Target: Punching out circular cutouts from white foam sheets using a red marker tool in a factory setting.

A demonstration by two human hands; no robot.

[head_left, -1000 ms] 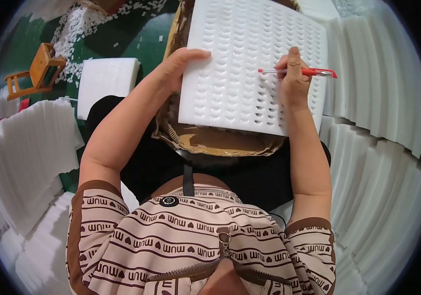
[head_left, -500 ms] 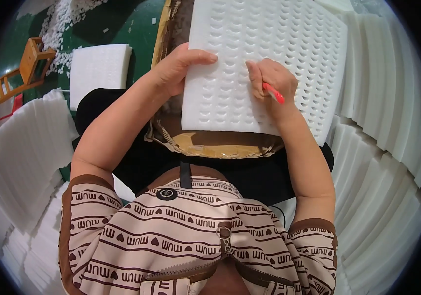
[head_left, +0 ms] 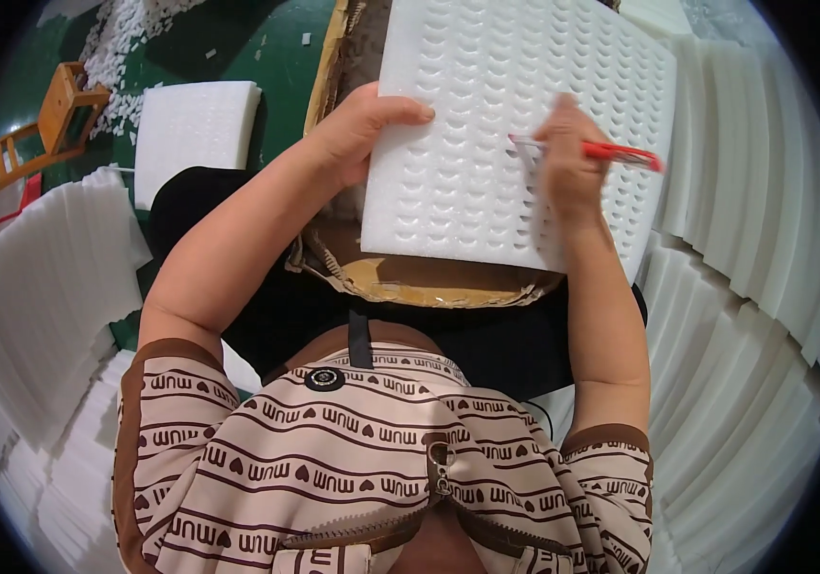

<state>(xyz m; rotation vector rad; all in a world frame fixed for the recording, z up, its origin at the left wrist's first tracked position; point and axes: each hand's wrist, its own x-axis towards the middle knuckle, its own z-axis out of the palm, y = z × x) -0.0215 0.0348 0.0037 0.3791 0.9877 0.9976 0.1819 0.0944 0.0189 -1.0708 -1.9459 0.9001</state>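
A white foam sheet [head_left: 467, 182], covered in rows of small half-moon cuts, lies tilted over a torn cardboard box [head_left: 429, 285]. My left hand [head_left: 376, 129] grips its left edge, thumb on top and fingers hidden underneath. Above the right half of the sheet, my right hand [head_left: 573, 158] is closed around a slim red pen [head_left: 625, 155]. The pen's clear, red-tipped end points left, and its red end sticks out to the right. Motion blurs the right hand, and I cannot tell whether the pen touches the foam. Dark slits show in rows to its right.
Stacked white foam sheets curve along the right [head_left: 735, 143] and the left [head_left: 46, 306]. Another foam block [head_left: 195, 134] rests beside my left knee. A small wooden chair [head_left: 66, 115] and a scatter of white foam bits [head_left: 132, 48] are on the green floor [head_left: 257, 38].
My right hand has moved right and slightly up, and the pen has turned from pointing down toward me to lying sideways. The sheet and left hand have shifted slightly right.
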